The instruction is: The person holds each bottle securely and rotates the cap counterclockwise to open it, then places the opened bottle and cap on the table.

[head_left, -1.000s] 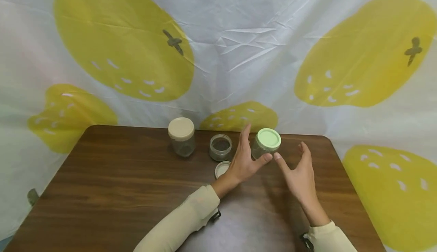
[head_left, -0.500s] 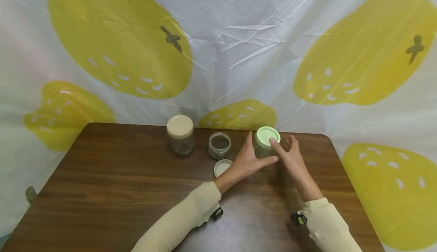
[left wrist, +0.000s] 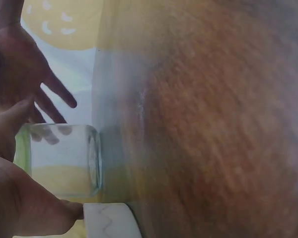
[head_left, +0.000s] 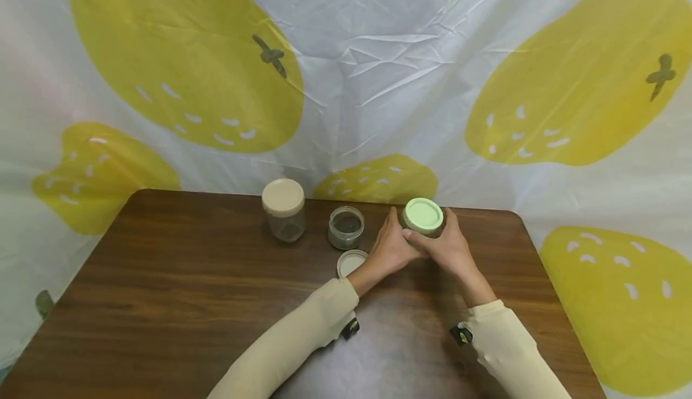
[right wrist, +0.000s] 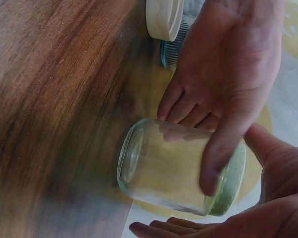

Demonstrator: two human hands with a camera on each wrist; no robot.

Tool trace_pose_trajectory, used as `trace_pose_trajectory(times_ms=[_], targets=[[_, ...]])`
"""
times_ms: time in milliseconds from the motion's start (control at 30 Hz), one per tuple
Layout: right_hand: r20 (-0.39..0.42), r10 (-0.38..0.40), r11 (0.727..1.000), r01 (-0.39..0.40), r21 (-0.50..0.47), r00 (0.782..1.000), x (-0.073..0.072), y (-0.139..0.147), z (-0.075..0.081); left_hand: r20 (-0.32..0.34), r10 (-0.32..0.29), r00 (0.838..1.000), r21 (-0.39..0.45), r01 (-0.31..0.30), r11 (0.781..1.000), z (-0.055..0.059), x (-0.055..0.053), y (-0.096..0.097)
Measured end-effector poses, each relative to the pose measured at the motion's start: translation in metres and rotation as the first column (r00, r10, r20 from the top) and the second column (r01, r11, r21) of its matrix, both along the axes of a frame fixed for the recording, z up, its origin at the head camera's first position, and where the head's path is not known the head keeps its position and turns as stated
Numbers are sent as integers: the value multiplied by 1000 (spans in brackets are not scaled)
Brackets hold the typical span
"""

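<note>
A clear glass jar (right wrist: 164,163) with a pale green lid (head_left: 423,214) is between both hands at the back of the table. My left hand (head_left: 390,250) holds the jar from the left, its thumb laid across the glass close to the lid and its fingers behind. From the other side comes my right hand (head_left: 451,252), thumb by the lid's near edge. In the right wrist view its fingers (right wrist: 174,225) are fairly straight, apart from the glass. Whether the jar's base touches the table cannot be told.
Left of the hands stand a small open glass jar (head_left: 346,229) and a taller jar with a beige lid (head_left: 283,210). A loose whitish lid (head_left: 351,263) lies by the left wrist. Behind the brown table (head_left: 189,285) hangs a lemon-patterned cloth (head_left: 389,98).
Both hands have come in from apart to the green-lidded jar. The left hand has taken hold of it, and the right hand has moved left and closer.
</note>
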State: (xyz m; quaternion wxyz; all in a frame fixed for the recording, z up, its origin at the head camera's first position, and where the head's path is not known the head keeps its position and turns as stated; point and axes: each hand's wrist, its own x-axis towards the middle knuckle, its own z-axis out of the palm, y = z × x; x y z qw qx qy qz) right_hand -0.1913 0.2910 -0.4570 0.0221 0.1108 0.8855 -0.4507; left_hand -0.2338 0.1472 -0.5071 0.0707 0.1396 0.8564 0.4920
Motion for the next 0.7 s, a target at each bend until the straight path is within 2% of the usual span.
trace_pose_trajectory(times_ms=[200,233,267,300,333,433,467,500,533,567,700], targets=[[-37,-12,1000,13,25,999,-2,-5,-3,-7,-8,1000,-3,8,1000,-7,-6,2],[-43,-14,1000,16,28,999,-2,-6,-3,-20,3,1000,-4,-3,1000,-14,-10,5],[-51,-17,999,19,36,999,-2,-6,-3,-17,5,1000,3,-5,1000,-15,-12,5],[-59,-20,999,23,41,998,-2,-7,-4,-46,15,999,1,-15,1000,-25,-17,8],[-64,-23,999,26,47,998,-3,-8,-4,-70,21,997,3,-21,1000,-30,-19,9],[-78,-39,997,44,67,996,-4,-8,-4,-96,17,995,32,-14,999,-34,-24,11],[-81,-43,996,49,74,996,-4,-8,-5,-91,9,996,32,-6,999,-29,-23,10],[-85,-47,996,54,78,995,-5,-8,-5,-114,16,993,19,-14,1000,-34,-26,12],[-88,-50,995,57,82,995,-5,-8,-5,-95,10,995,23,-8,1000,-29,-25,11],[-92,-53,994,61,86,994,-5,-8,-5,-81,9,997,21,-8,1000,-29,-27,13],[-100,-63,993,72,89,993,-5,-9,-6,-109,28,994,-19,-30,999,-47,-35,19]])
